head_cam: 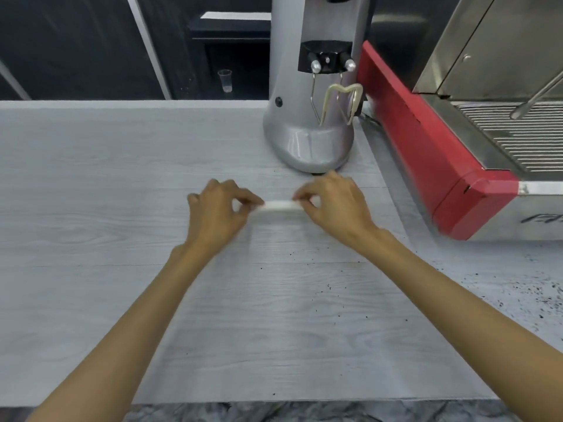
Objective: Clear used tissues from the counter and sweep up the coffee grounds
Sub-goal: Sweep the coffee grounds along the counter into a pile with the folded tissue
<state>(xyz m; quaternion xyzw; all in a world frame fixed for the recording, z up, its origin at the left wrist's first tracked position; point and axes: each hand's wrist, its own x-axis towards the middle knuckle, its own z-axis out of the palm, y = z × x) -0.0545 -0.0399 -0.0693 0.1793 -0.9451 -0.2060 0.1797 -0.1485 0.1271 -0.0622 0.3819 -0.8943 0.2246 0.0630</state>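
Note:
A small white tissue (pixel 279 205), folded or rolled into a narrow strip, hangs stretched between my two hands just above the pale wood-grain counter (pixel 91 208). My left hand (pixel 217 213) pinches its left end with thumb and fingers. Its right end is pinched by my right hand (pixel 332 208). The picture is blurred by motion. Dark coffee grounds (pixel 518 300) lie scattered thickly on the counter at the right, with a few stray specks (pixel 327 286) nearer the middle.
A silver coffee grinder (pixel 313 117) stands just behind my hands. A red and steel espresso machine (pixel 457 147) fills the right side. A small clear cup (pixel 225 80) sits beyond the counter's far edge. The counter's near edge runs along the bottom.

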